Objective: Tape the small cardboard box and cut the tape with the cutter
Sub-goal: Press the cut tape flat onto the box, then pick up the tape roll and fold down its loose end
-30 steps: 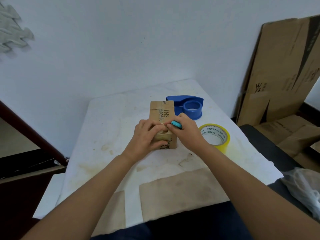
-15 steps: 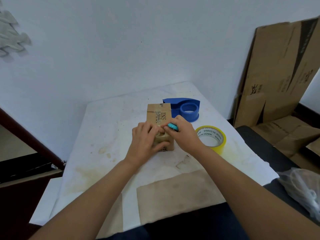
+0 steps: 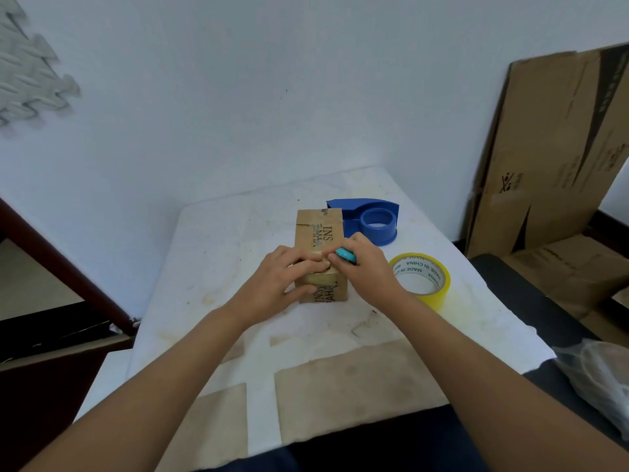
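Observation:
A small brown cardboard box (image 3: 319,229) with black print lies lengthwise on the white table (image 3: 218,267). My left hand (image 3: 284,281) clasps its near end, fingers over the top and thumb on the front face. My right hand (image 3: 366,267) presses in from the right, holding a small teal cutter (image 3: 345,255) against the top of the box beside my left fingertips. The cutter's blade is hidden. A yellow tape roll (image 3: 422,279) lies flat to the right of the box.
A blue tape dispenser (image 3: 371,219) sits behind the box on the right. Brown patches mark the table's near edge. Flattened cardboard (image 3: 558,148) leans on the wall at the right, with a plastic bag (image 3: 602,379) below. A dark wooden frame (image 3: 61,267) stands left.
The view has shifted slightly. Both hands stay on the box in nearly the same grip, with the cutter still at its top.

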